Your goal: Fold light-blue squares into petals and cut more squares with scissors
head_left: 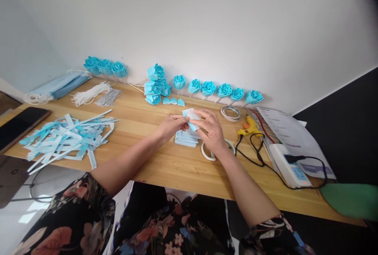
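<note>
Between my two hands is a small pale blue and white piece of mask fabric (191,118), held up above the table. My left hand (175,125) pinches its left edge between thumb and fingers. On the other side my right hand (211,127) grips it, fingers along the top and thumb below. Right beneath lies a stack of similar cut fabric pieces (186,138). White-handled scissors (208,153) lie partly hidden under my right wrist. Just beyond the hands are three small folded blue petals (173,101).
Blue fabric roses (208,88) on sticks line the wall. Cut strips (71,136), a phone (22,125), masks (62,85), white ear loops (91,92) and grey wires (108,98) lie left. Tape (230,113), a yellow glue gun (250,127) and a power strip (291,166) with cord lie right.
</note>
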Action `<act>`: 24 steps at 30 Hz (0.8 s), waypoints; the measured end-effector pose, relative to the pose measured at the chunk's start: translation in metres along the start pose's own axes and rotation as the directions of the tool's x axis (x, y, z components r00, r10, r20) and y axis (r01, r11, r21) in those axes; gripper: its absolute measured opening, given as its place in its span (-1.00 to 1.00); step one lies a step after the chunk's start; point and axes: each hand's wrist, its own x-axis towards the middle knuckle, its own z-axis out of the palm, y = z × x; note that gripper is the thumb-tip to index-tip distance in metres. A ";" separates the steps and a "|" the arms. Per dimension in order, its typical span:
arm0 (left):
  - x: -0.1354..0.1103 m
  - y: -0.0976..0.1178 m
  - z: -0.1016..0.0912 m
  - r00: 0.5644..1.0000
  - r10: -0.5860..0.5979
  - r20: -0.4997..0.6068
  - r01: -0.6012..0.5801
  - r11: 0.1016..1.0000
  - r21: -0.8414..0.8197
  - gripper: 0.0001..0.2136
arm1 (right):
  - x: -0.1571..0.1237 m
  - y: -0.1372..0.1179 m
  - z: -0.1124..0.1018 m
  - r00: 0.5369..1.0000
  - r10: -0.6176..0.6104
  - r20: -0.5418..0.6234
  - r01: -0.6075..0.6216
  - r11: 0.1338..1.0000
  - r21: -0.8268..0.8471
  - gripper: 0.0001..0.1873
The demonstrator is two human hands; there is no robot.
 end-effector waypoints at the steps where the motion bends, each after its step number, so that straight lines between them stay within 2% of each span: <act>1: 0.000 -0.001 0.000 1.000 -0.005 -0.001 0.005 1.000 0.003 -0.78 | 0.000 0.001 0.000 1.000 0.000 -0.007 0.000 1.000 0.011 -0.66; 6: 0.003 -0.004 -0.001 1.000 -0.002 -0.018 0.002 1.000 -0.009 -0.77 | 0.001 0.002 -0.001 0.999 -0.009 -0.037 0.011 0.999 0.047 -0.76; 13: 0.004 -0.006 -0.001 1.000 0.008 0.030 -0.004 0.991 -0.136 -0.71 | 0.001 0.001 0.000 0.998 -0.042 -0.042 0.042 0.999 0.008 -0.79; 17: 0.004 -0.005 -0.001 0.998 0.054 0.027 -0.050 0.989 -0.136 -0.73 | -0.001 0.003 0.002 0.998 -0.040 -0.051 0.039 0.999 -0.006 -0.80; 24: 0.004 -0.006 -0.002 0.992 0.122 -0.008 -0.123 0.990 -0.071 -0.71 | -0.001 0.002 0.003 0.997 0.063 -0.053 -0.059 0.995 0.078 -0.84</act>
